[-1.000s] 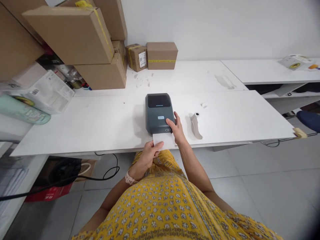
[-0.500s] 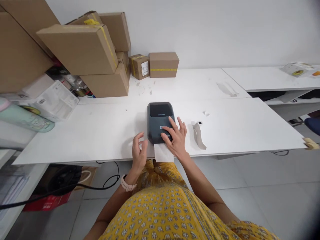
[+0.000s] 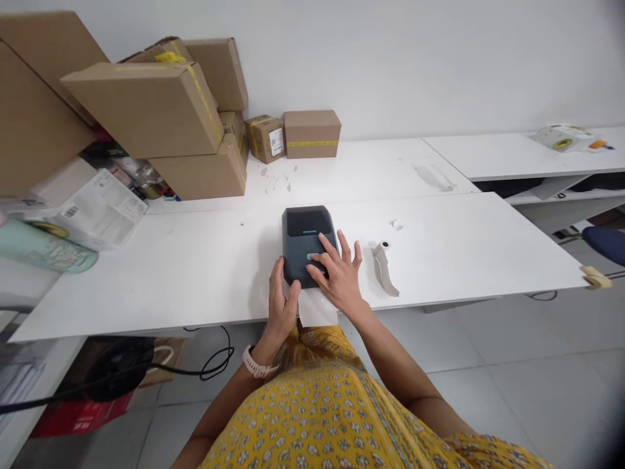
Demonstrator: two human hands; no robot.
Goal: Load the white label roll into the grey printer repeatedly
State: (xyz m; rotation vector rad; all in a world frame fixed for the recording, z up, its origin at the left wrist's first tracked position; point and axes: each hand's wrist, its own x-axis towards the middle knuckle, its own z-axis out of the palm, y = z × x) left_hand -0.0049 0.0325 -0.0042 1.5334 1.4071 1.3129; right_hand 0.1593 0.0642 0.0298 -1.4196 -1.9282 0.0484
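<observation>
The dark boxy device [image 3: 303,245] sits near the tabletop's [image 3: 205,273] front edge, about midway along it, with a white paper sheet [image 3: 318,311] reaching over that edge. The right hand [image 3: 342,281] is spread, grasping nothing, one finger at the pale button [image 3: 310,256]; the left hand [image 3: 282,311] is loosely cupped against the device's left side. A clean press seems to call for one fingertip straight down, the left hand bracing and the sheet kept free. A curled paper strip [image 3: 385,270] lies rightward, near the same edge.
</observation>
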